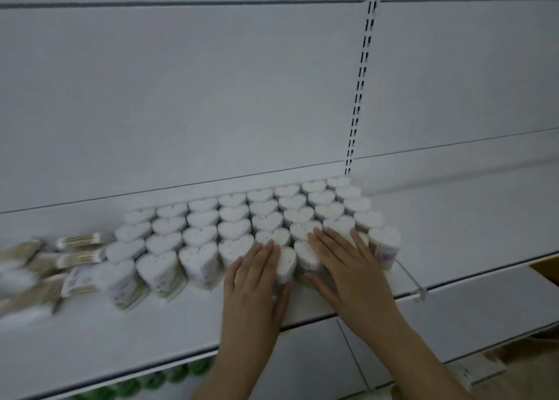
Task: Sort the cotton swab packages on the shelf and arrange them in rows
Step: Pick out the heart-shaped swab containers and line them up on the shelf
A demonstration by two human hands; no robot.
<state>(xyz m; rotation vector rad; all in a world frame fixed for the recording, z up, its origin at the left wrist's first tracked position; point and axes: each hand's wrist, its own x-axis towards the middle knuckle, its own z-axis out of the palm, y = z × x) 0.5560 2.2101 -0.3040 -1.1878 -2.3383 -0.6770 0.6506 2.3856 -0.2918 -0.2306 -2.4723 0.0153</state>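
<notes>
Several heart-shaped cotton swab packages (233,215) stand upright in tight rows on the white shelf (151,333). My left hand (254,281) lies with straight fingers against the front of a front-row heart package (287,262), its thumb on the package's near side. My right hand (341,266) rests flat over the neighbouring front packages (305,253), fingers spread and straight. At the row's right end stands a package with a purple label (385,247). At the far left, blurred rectangular swab packages (78,242) lie on their sides in a loose heap.
The white back panel has a slotted upright (361,79) behind the rows. A clear divider (411,281) sits at the shelf's front edge on the right. Green items (142,383) show on the shelf below. Bare shelf surface lies in front of the rows.
</notes>
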